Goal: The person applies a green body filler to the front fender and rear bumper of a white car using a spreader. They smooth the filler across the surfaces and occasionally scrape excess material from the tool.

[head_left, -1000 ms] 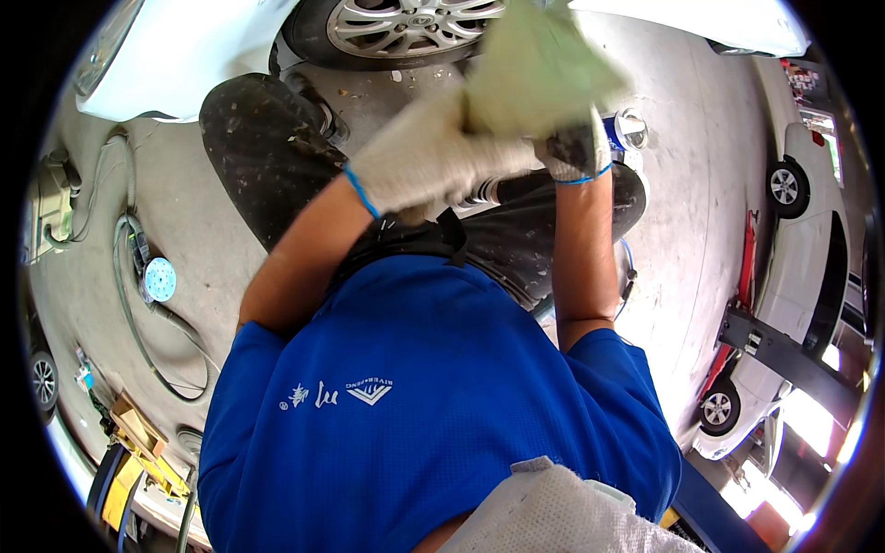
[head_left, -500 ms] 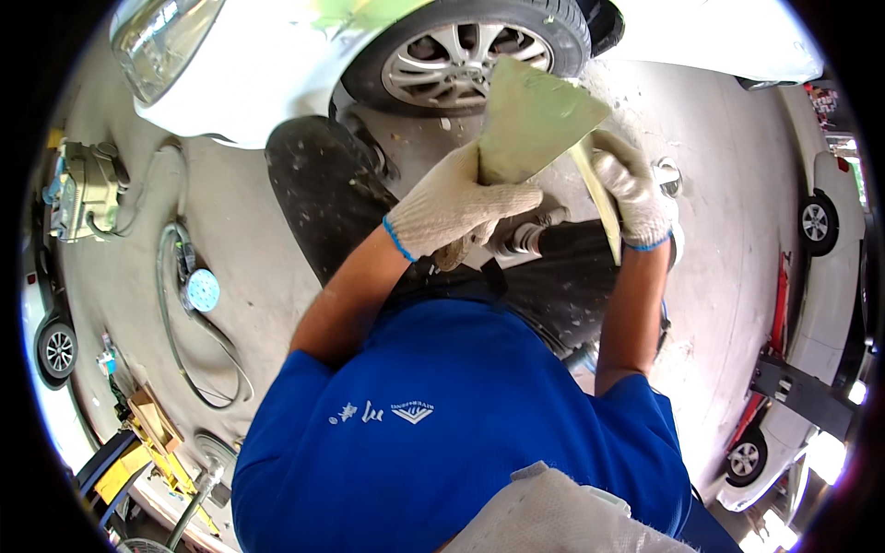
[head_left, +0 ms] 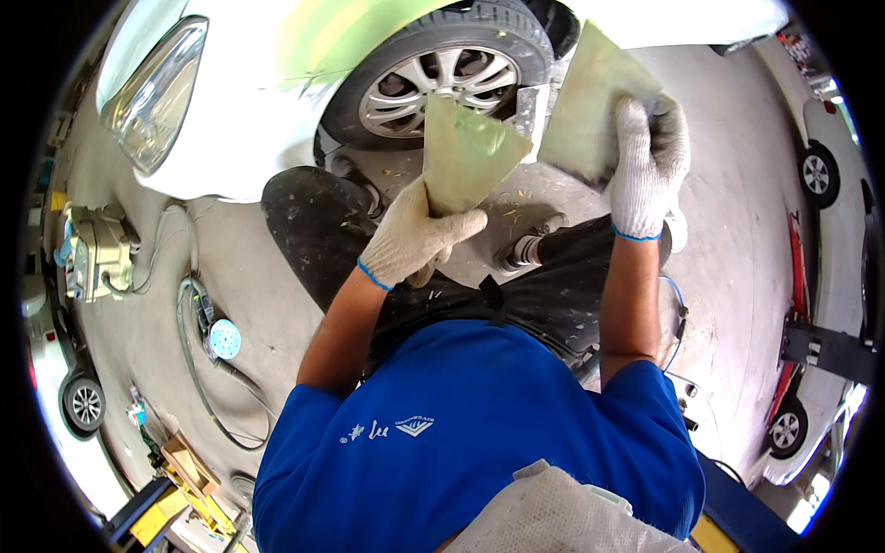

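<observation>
My left hand, in a white knit glove with a blue cuff, is closed on a putty spreader. This spreader is a thin, greenish, fan-shaped blade with a paler smear along its upper edge. In my right hand, gloved the same way, a larger flat greenish putty plate is pinched between thumb and fingers. A gap separates the two tools, and both are raised over the floor before the car's front wheel. Yellow-green patches mark the white car's fender above.
A sander with a pale blue round pad lies on the floor at left, its hose curling around it. Beyond stands a boxy beige machine. My knees are bent on both sides. White cars stand at the left and right edges, near a lift arm.
The plate has come away from the spreader and turned its broad face into view, moving up and right. My left hand has shifted down and left with the spreader. The view has tilted slightly.
</observation>
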A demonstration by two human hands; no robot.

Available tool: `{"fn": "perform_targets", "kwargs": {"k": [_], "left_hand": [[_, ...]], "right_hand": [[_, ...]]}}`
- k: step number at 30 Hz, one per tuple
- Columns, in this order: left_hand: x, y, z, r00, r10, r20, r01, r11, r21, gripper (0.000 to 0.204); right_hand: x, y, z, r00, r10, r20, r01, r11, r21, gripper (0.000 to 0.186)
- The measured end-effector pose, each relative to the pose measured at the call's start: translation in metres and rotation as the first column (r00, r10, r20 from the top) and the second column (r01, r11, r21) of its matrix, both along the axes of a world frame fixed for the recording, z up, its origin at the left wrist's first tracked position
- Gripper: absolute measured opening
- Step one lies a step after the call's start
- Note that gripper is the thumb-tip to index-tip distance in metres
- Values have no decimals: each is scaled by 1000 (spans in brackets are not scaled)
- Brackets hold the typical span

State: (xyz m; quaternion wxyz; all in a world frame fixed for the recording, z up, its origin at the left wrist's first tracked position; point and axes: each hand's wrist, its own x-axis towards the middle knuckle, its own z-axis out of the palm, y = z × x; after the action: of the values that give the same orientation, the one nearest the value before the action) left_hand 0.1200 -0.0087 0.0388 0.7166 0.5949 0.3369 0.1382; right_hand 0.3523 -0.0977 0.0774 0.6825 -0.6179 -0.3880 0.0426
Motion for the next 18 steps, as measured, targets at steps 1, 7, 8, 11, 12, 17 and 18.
{"fn": "perform_targets", "kwargs": {"k": [1,7,8,11,12,17,18], "left_hand": [[1,-6,-4,999,-9,-32,10,1000,22,28],[6,-14,-12,999,-33,-41,35,998,56,38],[9,-15,-12,999,-33,-14,34,997,74,39],[12,-14,0,1000,-26,0,26,996,83,36],[11,-11,2,1000,-2,15,1,998,66,35],[7,6,-4,979,151,137,-141,987,-78,26],[6,3,-4,980,139,141,-133,990,-50,26]], "right_hand": [[-1,3,1,998,-55,28,51,991,123,11],[-23,9,-2,998,-68,17,61,958,281,13],[-28,7,-2,999,-42,1,40,961,273,12],[-39,-1,-6,992,116,49,-119,990,81,12],[-33,-2,-6,952,175,250,-177,984,-14,15],[-24,4,-12,992,100,77,-94,993,-68,10],[-24,5,-11,998,52,37,-52,999,2,10]]}}
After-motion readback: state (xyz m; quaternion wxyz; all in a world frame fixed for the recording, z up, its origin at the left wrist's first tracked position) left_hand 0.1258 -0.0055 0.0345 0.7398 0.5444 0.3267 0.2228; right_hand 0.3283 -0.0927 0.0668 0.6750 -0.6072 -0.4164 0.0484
